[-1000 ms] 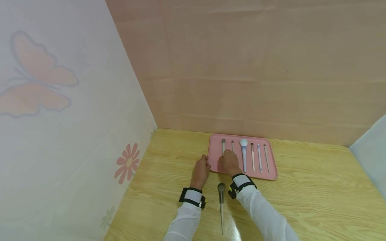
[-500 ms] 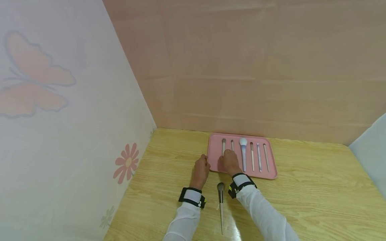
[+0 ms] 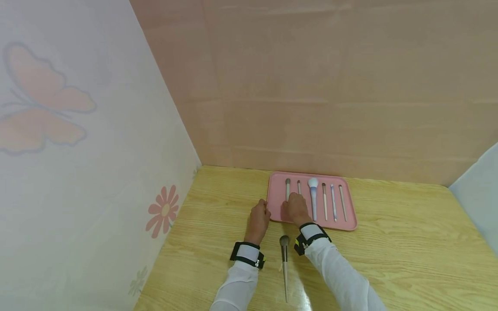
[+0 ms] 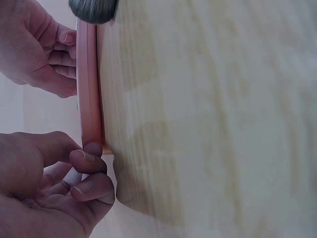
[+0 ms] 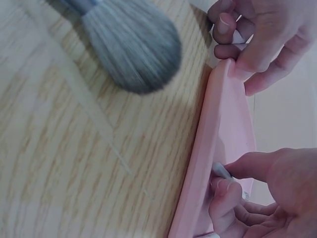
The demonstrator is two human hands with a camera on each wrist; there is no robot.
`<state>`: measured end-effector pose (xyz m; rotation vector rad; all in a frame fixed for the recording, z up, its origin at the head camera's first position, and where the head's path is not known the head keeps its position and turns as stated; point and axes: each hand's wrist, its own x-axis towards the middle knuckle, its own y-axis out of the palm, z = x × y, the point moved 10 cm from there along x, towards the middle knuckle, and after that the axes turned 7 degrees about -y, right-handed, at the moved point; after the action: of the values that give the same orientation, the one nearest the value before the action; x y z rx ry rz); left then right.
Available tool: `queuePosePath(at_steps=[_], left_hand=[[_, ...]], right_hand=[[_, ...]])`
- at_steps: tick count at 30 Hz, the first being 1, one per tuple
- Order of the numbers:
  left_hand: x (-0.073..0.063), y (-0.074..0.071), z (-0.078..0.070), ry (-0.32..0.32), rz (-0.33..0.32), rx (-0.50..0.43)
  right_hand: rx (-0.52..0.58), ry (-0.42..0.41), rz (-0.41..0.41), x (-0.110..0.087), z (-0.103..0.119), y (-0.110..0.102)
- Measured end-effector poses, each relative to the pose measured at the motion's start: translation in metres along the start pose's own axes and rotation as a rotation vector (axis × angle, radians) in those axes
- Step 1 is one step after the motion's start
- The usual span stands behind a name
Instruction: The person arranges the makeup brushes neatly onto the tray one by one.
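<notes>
A pink tray [image 3: 277, 201] lies on the table with several makeup brushes side by side in it. At its front left corner my left hand [image 3: 258, 221] holds the rim, thumb over the edge and fingers curled below. Over the tray's front left part, my right hand [image 3: 297, 209] pinches the pale handle end [image 5: 221, 171] of a makeup brush between thumb and finger. It hides the lower handles of the leftmost brush [image 3: 288, 188] and its neighbour [image 3: 299, 186], so I cannot tell which one it pinches.
A large grey-haired makeup brush [image 3: 285, 255] lies on the wooden table [image 3: 408, 242] in front of the tray, between the forearms. Right of my right hand lie a white-headed brush [image 3: 313, 196] and several thin ones. Behind the table stands a pinkish-brown wall [image 3: 288, 86].
</notes>
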<state>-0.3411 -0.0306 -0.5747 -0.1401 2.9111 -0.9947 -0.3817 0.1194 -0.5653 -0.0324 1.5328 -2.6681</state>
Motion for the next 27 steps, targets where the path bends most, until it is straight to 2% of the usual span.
queuePosePath(at_steps=[4,14,27], left_hand=[[-0.0004,-0.0003,-0.0006,0.004,0.001,0.003],[-0.0041,-0.0035,-0.0047,-0.001,0.02,-0.022],[-0.0039,-0.001,-0.0011,-0.013,0.031,-0.025]], right_hand=[[-0.004,0.014,0.003,0.0011,-0.0014,0.0009],[0.081,0.038,0.04,-0.0049,-0.0005,0.0012],[0.117,0.037,0.051,-0.005,-0.0028,0.0031]])
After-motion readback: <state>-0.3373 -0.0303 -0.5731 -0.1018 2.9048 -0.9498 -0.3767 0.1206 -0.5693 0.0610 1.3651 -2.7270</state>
